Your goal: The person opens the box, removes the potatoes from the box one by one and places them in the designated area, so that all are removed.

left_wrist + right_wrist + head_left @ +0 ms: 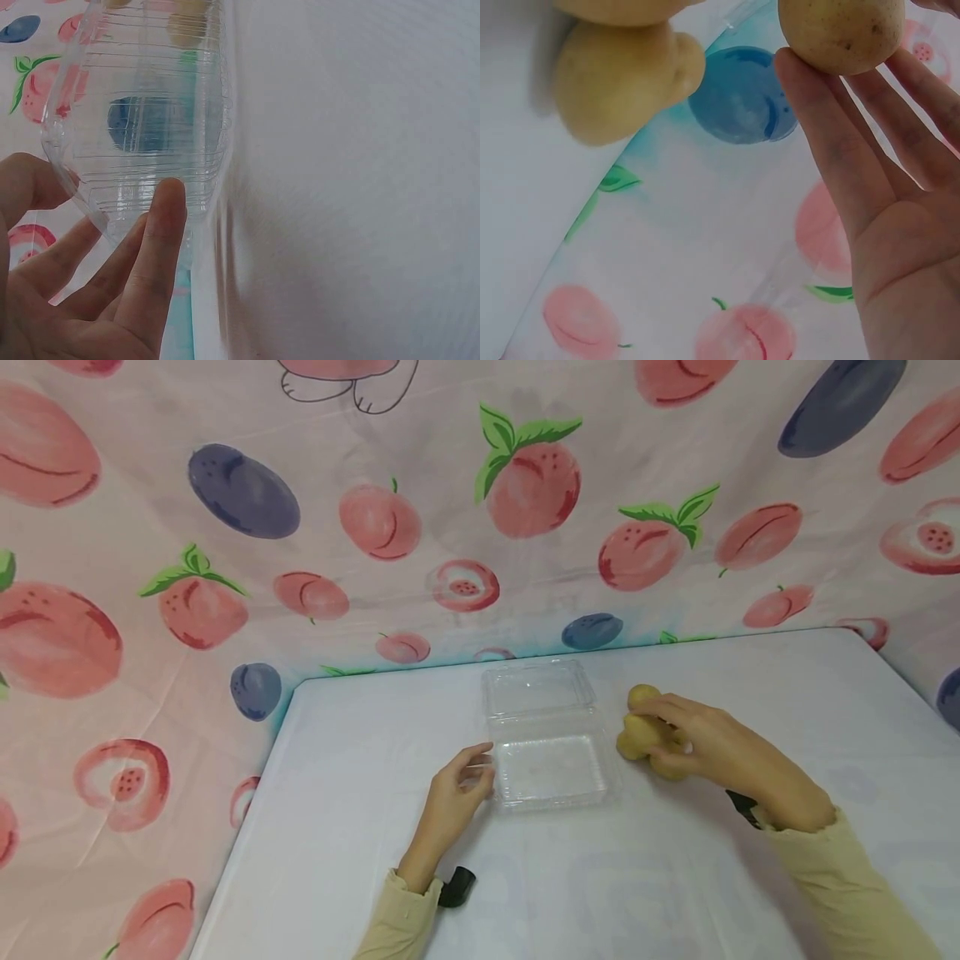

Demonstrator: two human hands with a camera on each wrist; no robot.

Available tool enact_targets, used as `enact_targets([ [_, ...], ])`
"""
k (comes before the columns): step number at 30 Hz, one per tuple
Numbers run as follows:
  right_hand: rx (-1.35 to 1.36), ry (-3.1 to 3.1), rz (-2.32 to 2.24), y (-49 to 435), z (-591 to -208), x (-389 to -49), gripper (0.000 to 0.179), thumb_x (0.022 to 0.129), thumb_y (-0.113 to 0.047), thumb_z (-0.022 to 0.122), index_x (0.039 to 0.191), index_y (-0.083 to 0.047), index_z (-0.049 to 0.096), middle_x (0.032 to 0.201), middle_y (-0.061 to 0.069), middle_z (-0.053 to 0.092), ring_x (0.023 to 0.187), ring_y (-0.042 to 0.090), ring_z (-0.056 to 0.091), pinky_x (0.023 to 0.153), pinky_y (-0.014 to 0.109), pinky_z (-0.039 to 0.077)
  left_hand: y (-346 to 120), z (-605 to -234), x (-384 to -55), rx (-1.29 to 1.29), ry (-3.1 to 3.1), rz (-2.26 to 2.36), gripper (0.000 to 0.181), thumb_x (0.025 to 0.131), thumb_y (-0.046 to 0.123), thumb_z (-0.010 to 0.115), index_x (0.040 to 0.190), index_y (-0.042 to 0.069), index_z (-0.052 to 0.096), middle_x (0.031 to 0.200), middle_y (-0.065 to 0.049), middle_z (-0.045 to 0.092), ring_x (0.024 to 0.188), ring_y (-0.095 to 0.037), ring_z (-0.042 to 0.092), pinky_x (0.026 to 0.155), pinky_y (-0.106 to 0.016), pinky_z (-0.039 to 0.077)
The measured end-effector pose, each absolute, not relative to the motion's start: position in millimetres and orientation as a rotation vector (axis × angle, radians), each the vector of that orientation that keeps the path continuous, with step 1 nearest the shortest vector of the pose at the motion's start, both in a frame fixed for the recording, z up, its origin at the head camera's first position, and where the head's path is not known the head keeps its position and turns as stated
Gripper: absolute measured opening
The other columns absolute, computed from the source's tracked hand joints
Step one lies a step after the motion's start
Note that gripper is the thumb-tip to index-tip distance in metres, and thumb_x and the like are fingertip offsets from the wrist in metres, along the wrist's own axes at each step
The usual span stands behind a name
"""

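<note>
In the head view my right hand [708,739] pinches a yellow potato [643,732] between thumb and fingers, above several other potatoes [642,695] lying close together. The right wrist view shows the held potato [844,34] at the fingertips, with more potatoes [615,82] beside it. To the left lies a clear plastic container [551,768], its hinged lid [538,687] folded back toward the far edge. My left hand [453,789] has its fingertips at the container's left rim. In the left wrist view, loosely bent fingers [146,281] rest against the ribbed clear wall [146,176].
A white cloth covers the table [352,768]. Behind it and on the left hangs a curtain [450,435] printed with peaches and dark blue fruit. Black wrist devices [456,887] sit at both sleeves.
</note>
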State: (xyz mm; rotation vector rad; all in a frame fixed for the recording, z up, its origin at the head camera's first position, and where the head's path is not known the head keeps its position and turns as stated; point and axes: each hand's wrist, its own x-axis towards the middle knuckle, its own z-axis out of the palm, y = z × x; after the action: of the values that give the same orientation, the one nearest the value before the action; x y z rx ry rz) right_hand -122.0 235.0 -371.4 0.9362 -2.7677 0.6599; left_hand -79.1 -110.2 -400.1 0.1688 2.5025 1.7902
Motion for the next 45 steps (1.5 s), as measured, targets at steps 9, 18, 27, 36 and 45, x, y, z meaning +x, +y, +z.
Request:
enact_targets([
  [9,0.953,-2.702,0.608,249.3,-375.3,-121.0,0.055,0.074,-0.004,0.084,0.125,-0.007,0.062,0.116,0.002,0.065,0.097,0.014,0.062,0.084,0.027,0.053,-110.0,-400.2,-78.4,0.167,2.504,1.796,0.037,0.095,-0.001,0.06,0.131,-0.005,0.057,0.122,-0.029,0.061,0.11,-0.039,0.064,0.083,-0.026,0.058],
  [18,0.943,-2.677,0.557,261.0,-379.6,-120.5,0.052,0.071,-0.004,0.086,0.118,-0.007,0.064,0.106,-0.003,0.063,0.086,0.007,0.056,0.073,0.024,0.053,-110.9,-403.5,-79.2,0.17,2.488,1.796,0.038,0.095,0.0,0.06,0.133,-0.005,0.057,0.123,-0.029,0.061,0.11,-0.038,0.064,0.08,-0.022,0.058],
  [27,0.934,-2.676,0.552,274.7,-386.4,-119.1,0.056,0.069,-0.004,0.087,0.12,-0.011,0.063,0.107,-0.006,0.06,0.085,0.004,0.052,0.071,0.011,0.045,-110.8,-402.5,-78.6,0.177,2.497,1.783,0.037,0.096,0.0,0.06,0.132,-0.005,0.057,0.123,-0.029,0.061,0.11,-0.037,0.064,0.08,-0.021,0.058],
  [36,0.956,-2.629,0.54,287.2,-393.2,-119.1,0.059,0.064,0.0,0.086,0.118,-0.007,0.062,0.104,-0.004,0.06,0.081,0.003,0.051,0.066,0.014,0.045,-110.3,-399.3,-77.9,0.175,2.503,1.779,0.036,0.096,0.0,0.059,0.132,-0.005,0.057,0.122,-0.029,0.061,0.109,-0.037,0.064,0.079,-0.021,0.058],
  [45,0.976,-2.601,0.56,297.6,-402.4,-120.6,0.061,0.06,0.005,0.085,0.116,-0.007,0.062,0.102,-0.005,0.059,0.08,0.003,0.051,0.064,0.015,0.045,-114.6,-433.4,-90.0,0.158,2.504,1.799,0.039,0.096,0.002,0.061,0.134,-0.001,0.057,0.124,-0.025,0.062,0.111,-0.035,0.064,0.08,-0.024,0.059],
])
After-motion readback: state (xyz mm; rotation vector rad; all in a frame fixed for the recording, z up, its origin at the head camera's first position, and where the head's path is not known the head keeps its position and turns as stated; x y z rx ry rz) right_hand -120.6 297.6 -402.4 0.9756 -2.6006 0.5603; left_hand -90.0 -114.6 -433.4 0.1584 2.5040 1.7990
